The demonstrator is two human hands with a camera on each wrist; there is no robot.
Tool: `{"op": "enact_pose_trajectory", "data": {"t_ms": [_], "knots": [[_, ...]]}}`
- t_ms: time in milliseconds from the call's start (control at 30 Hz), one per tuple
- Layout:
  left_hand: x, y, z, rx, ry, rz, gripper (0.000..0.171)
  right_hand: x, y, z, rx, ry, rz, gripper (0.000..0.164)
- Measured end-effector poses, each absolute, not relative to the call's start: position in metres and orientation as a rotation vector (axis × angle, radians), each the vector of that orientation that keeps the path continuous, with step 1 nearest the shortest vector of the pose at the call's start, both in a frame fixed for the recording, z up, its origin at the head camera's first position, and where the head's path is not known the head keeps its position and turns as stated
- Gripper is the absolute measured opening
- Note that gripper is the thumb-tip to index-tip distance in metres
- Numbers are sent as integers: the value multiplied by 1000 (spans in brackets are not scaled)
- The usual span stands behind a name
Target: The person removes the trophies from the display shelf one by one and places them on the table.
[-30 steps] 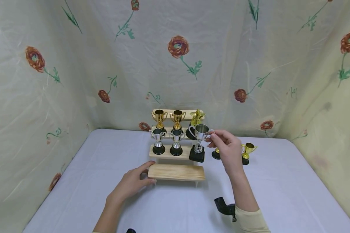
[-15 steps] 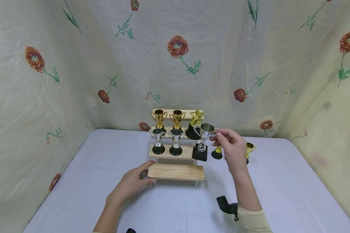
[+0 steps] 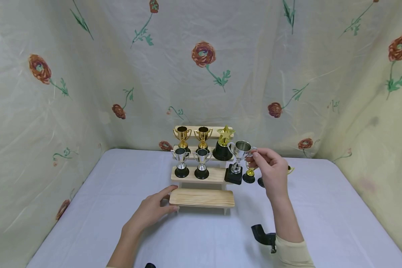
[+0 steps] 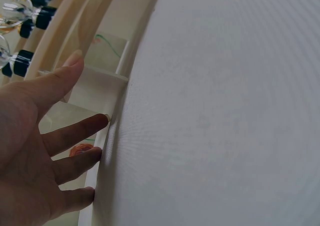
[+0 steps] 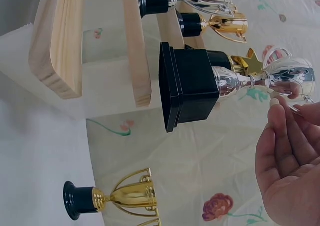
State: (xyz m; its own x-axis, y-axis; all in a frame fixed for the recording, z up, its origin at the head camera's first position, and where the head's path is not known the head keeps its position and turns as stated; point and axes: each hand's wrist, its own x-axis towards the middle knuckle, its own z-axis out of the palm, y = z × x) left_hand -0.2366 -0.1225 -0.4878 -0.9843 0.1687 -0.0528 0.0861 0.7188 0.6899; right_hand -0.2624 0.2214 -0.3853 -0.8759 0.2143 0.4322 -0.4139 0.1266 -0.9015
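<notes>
My right hand [image 3: 271,169] pinches one handle of a large silver trophy cup [image 3: 242,149] with a square black base. Upright in the head view, the cup overlaps the right end of the third step of a tiered wooden display stand [image 3: 201,198]. In the right wrist view the trophy's black base [image 5: 192,84] is just off the end of that step. My left hand [image 3: 151,209] rests against the stand's left end at the lowest step. Seen from the left wrist, the fingers [image 4: 75,167] are spread and fairly straight along the stand's side.
Two small silver cups [image 3: 201,160] stand on the third step. Behind them are two gold cups [image 3: 203,136] and a gold star trophy [image 3: 225,139]. Right of the stand, small gold cups [image 3: 249,174] stand on the white-covered table [image 3: 321,208], partly hidden by my right hand.
My right hand has carried the large silver cup to the right, from over the third step to its right end. The left hand has stayed at the stand.
</notes>
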Motion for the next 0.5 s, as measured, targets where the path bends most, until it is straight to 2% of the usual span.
{"op": "enact_pose_trajectory", "data": {"t_ms": [500], "knots": [[-236,-121,-487,200,2798,1129,68,-260,236,-383,168,-1917,1777,20]]}}
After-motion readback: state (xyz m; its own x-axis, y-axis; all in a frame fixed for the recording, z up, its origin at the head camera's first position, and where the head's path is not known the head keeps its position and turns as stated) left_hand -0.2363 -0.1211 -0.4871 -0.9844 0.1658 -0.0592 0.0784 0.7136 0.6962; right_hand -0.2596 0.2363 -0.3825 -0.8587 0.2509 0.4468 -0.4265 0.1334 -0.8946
